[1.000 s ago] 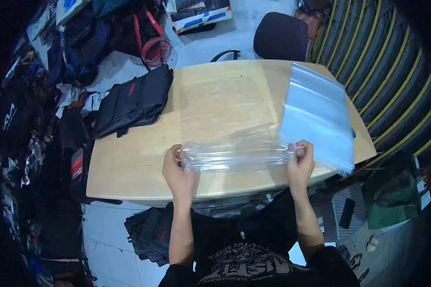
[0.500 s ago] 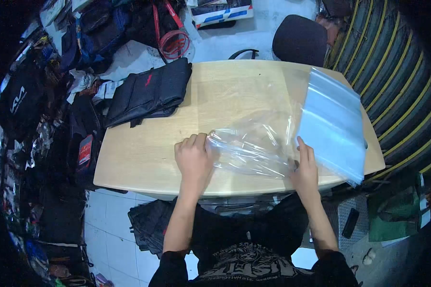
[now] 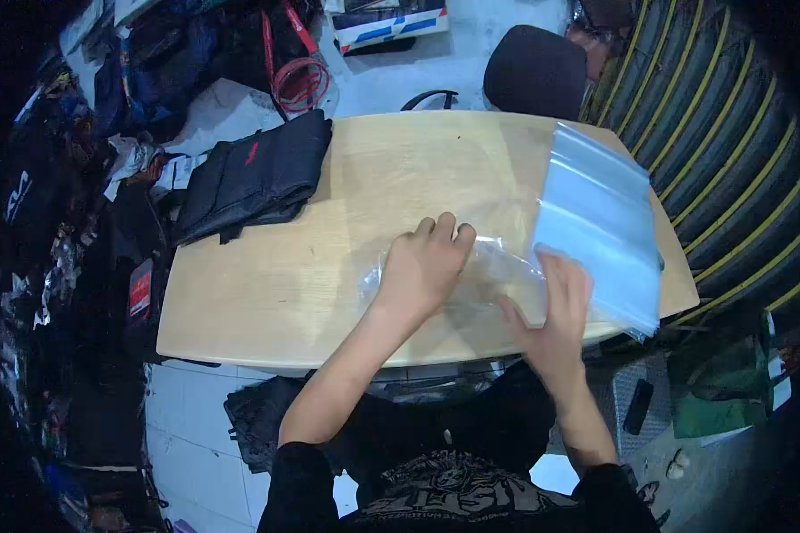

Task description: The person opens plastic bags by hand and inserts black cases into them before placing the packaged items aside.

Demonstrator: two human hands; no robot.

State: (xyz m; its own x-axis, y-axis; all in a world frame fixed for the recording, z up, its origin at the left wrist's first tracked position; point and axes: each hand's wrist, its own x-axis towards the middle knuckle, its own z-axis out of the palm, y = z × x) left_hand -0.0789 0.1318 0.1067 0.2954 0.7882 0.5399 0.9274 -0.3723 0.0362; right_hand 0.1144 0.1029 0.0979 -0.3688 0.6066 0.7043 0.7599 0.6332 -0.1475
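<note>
The crumpled, clear plastic film (image 3: 493, 266) lies at frame centre on the pale wooden surface (image 3: 249, 302), under the left hand (image 3: 427, 264), whose curled grip cannot be confirmed as pinching, and beside the right hand (image 3: 556, 306), grip spread, near bluish translucent plastic sheets (image 3: 603, 222).

A: How is the room laid out?
B: The middle is taken up by a pale, wood-coloured tabletop (image 3: 240, 298), its long edges gently bowed. Beyond its far edge, a dark, rounded chair (image 3: 535, 71) can be seen.
A: And underfoot?
B: On the near left, the ground is covered with pale floor tiles (image 3: 196, 435), divided by thin joints; at the lower right, greyer flooring (image 3: 707, 480) is shown.
A: What is found at the sides?
B: The right is lined with dark curved ribs (image 3: 711, 147) striped in yellow; the left is crowded with dim clutter (image 3: 76, 266).
A: The light?
B: A cool, bluish cast is spread over the far floor (image 3: 364, 89); the outer corners are lost in darkness.
</note>
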